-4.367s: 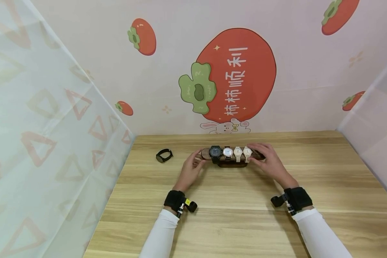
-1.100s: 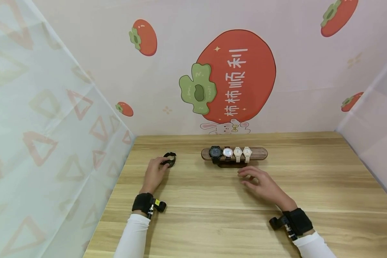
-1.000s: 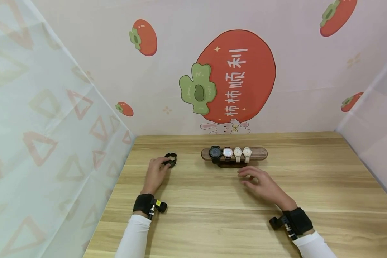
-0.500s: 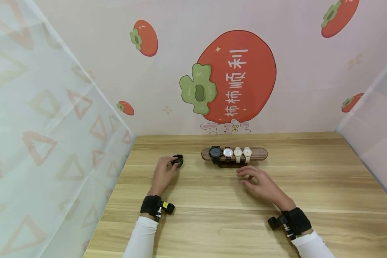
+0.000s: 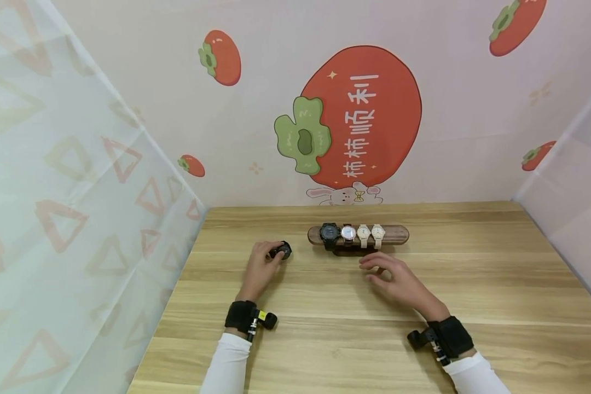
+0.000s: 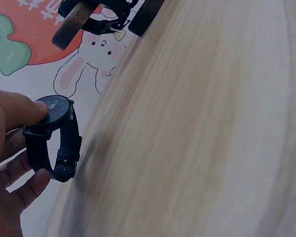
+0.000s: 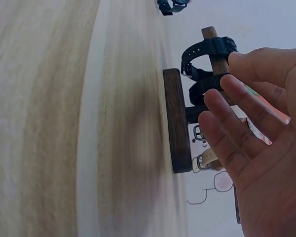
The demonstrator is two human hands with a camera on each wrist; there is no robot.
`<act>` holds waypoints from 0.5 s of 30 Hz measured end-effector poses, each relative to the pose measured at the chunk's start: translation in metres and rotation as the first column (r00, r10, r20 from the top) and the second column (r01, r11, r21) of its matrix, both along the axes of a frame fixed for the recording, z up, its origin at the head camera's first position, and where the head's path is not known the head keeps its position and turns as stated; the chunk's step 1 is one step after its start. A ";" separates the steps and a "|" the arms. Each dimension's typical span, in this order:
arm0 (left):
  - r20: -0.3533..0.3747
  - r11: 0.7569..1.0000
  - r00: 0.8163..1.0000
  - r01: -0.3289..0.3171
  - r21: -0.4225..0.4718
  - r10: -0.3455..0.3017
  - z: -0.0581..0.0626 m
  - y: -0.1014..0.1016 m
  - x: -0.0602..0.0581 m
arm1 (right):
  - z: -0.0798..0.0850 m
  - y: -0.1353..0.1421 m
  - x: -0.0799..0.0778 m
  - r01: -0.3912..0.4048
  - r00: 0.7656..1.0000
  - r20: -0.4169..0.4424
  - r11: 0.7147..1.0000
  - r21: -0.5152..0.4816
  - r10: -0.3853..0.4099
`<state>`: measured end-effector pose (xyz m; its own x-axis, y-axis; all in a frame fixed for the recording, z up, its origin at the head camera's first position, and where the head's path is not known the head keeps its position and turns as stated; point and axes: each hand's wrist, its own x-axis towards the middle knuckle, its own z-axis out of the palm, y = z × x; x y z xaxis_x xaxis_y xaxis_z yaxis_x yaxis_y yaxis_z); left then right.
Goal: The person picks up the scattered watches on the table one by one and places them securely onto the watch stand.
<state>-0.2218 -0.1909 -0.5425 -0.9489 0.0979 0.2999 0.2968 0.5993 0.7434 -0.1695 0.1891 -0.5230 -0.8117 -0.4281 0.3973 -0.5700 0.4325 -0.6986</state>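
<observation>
My left hand (image 5: 261, 268) pinches a black wristwatch (image 5: 282, 250) left of the watch stand. In the left wrist view the thumb lies on the dial of this wristwatch (image 6: 54, 111), fingers on the strap, and its strap forms a buckled loop. A dark wooden watch stand (image 5: 396, 235) carries a big black watch (image 5: 329, 233), a white-faced watch with a dark strap (image 5: 347, 233) and two cream watches (image 5: 377, 233). In front of the stand hovers my right hand (image 5: 396, 279), fingers loosely bent and holding nothing. In the right wrist view that hand (image 7: 271, 133) partly hides the stand (image 7: 176, 123).
The stand rests on a wood-grain table (image 5: 345, 328), near its back edge. Behind rises a pale wall (image 5: 453, 109) printed with red persimmons, and patterned side sheets (image 5: 79, 180) enclose the table. Both forearms wear wrist cameras.
My left hand left the stand's left end, took hold of the black wristwatch and carried it rightward towards the stand. My right hand came off the stand's right end and now hovers nearly still.
</observation>
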 end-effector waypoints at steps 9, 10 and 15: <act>-0.008 0.998 0.998 0.063 0.006 -0.063 -0.003 0.019 0.002 | 0.000 0.000 0.000 0.005 1.000 0.009 1.000 0.018 -0.006; -0.008 0.997 0.997 0.072 0.012 -0.072 -0.003 0.022 0.003 | 0.000 0.001 0.000 0.007 1.000 0.008 1.000 0.018 -0.007; -0.002 0.993 0.994 0.110 0.053 -0.110 -0.004 0.033 0.005 | -0.002 0.000 -0.001 0.007 1.000 -0.001 1.000 0.018 -0.007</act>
<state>-0.2163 -0.1576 -0.5468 -0.9337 0.1856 0.3063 0.3577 0.5232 0.7735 -0.1701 0.1895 -0.5246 -0.8143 -0.4297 0.3902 -0.5676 0.4486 -0.6904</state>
